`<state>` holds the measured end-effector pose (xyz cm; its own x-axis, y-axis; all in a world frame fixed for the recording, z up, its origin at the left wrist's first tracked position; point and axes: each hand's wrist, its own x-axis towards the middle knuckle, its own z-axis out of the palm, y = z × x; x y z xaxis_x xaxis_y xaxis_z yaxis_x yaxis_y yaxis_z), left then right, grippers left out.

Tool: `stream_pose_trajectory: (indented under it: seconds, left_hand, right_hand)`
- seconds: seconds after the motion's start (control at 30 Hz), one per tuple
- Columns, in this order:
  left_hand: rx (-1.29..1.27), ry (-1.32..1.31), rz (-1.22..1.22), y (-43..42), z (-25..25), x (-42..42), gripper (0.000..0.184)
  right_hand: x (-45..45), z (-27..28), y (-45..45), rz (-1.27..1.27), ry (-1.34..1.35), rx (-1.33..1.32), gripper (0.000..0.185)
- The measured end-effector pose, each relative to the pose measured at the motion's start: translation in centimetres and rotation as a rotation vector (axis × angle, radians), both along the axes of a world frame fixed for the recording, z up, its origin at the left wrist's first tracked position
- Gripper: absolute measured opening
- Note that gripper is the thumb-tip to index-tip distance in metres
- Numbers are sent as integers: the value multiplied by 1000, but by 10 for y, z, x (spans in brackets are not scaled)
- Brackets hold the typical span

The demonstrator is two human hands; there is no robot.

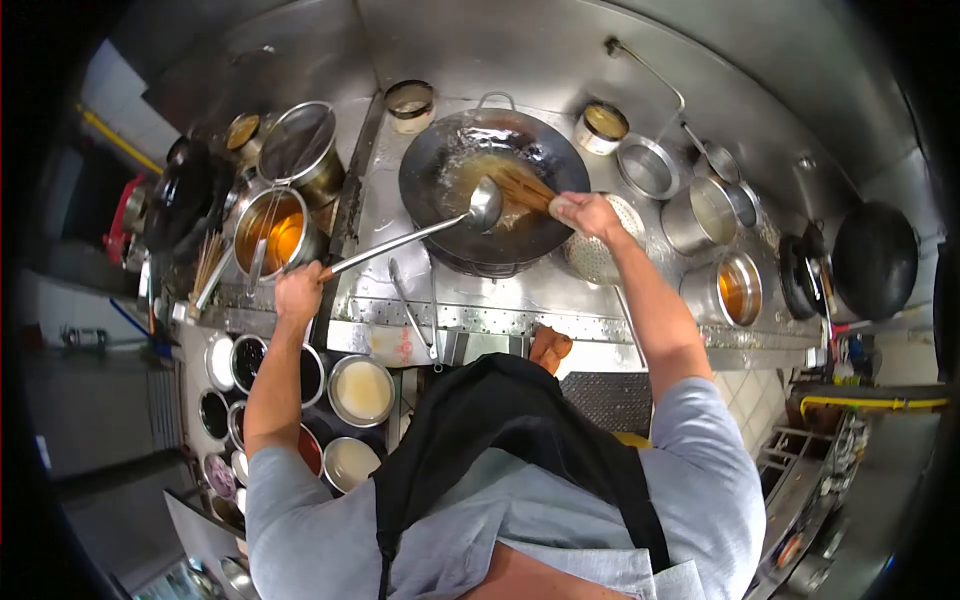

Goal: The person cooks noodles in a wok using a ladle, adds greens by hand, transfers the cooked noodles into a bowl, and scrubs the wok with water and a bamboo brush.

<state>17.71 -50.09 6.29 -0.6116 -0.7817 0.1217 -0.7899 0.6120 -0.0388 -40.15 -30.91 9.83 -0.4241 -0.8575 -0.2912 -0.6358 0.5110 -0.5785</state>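
Observation:
My left hand point(298, 291) is closed around the wooden handle end of a long metal ladle point(400, 237). The ladle's bowl hangs over the middle of a large dark wok point(425, 185) that has murky liquid in its bottom. In my right hand point(588, 214) is a bamboo wok brush point(525, 190), its bristles reaching down into the wok next to the ladle bowl. Below my right wrist, a perforated skimmer point(595, 260) lies on the stove top. Metal tongs point(410, 310) rest in front of the wok, between my arms.
Pots of orange liquid stand at left point(270, 235) and right point(738, 290). Bowls of sauces, among them a pale one point(362, 390), sit beside my left arm. An empty steel pot point(698, 216) is to the right. A tap point(645, 62) reaches from the back wall.

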Motion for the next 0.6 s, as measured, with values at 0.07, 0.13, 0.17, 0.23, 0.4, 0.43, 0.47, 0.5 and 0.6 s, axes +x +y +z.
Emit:
stream_pose_trajectory:
  seconds: [0.07,0.13,0.17,0.23,0.4,0.43,0.47,0.5,0.6]
  left_hand:
    - [62,0,34,1,-5,-1,13]
    - [140,12,98,9,-3,-4,17]
    - [166,10,114,13,-1,-7,24]
    - [156,32,122,18,1,-6,27]
    - [205,109,220,18,-1,2,27]
    - [219,158,204,17,-2,3,26]
    - [231,207,188,18,-4,5,25]
    - [246,251,169,21,-7,10,25]
    - [485,402,142,20,-47,24,23]
  right_hand:
    - [12,4,7,-158,-315,-183,54]
    - [35,0,13,-192,-508,-383,54]
    - [38,-19,14,-144,-568,-518,54]
    - [59,29,24,-73,-55,-70,58]
    - [70,26,33,-244,-323,-438,58]
    - [78,26,36,-263,-408,-562,58]
    - [83,28,38,-280,-491,-689,59]
    - [80,35,45,-210,-289,-577,56]
    - [48,18,52,-278,-138,-224,51]
